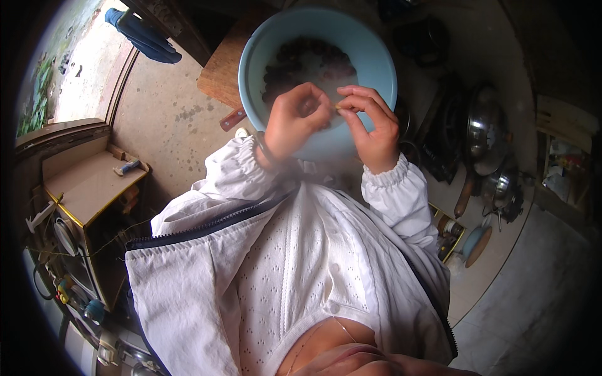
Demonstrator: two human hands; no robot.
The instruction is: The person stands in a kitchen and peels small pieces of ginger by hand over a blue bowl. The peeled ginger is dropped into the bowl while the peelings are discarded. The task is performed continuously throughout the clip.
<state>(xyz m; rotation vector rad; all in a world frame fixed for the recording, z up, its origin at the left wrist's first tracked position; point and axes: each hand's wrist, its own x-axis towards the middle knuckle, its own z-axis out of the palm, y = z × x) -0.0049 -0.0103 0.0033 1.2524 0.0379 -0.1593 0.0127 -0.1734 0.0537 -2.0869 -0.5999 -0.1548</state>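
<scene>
Both hands are raised over the near part of a light-blue plastic basin (317, 145). Inside the basin, several dark reddish-brown roundish pieces (287, 61) lie in what looks like cloudy water; their kind is unclear. My right hand (374, 120) pinches a small yellowish piece (337, 106) between thumb and fingertips. Close beside it, my left hand (298, 120) has its fingers curled, thumb and forefinger tips almost meeting the right fingertips. Whether something sits inside the left fingers is hard to tell. White elastic cuffs end at both wrists.
A wooden board (221, 77) and a riveted knife handle (233, 119) show left of the basin. To the right are a shiny lidded pan (487, 131) and a black stove (439, 131). A small hammer (126, 167) lies on a cabinet (89, 183). Blue cloth (143, 40) hangs by the doorway.
</scene>
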